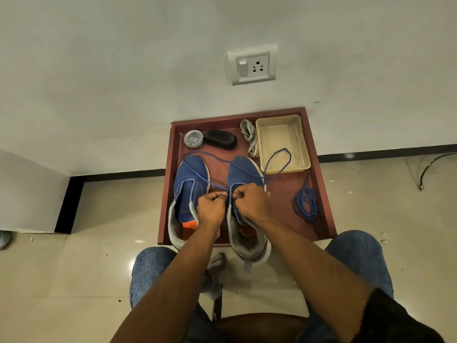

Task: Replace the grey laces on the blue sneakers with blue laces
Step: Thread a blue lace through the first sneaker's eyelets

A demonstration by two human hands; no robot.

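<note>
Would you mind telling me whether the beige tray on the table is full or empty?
Empty. The beige tray shows only its bare bottom; a loop of the blue lace crosses over its near corner.

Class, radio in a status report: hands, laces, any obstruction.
Both hands, left hand and right hand, pinching blue lace at right sneaker. Grey laces off, on table. Spare blue lace coiled aside; nothing obstructing.

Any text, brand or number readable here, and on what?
Nothing can be read.
Round silver tin on the red-brown wooden tray: lid label print too small to read.
Left blue sneaker: orange marking at the insole, too blurred to read.
</note>
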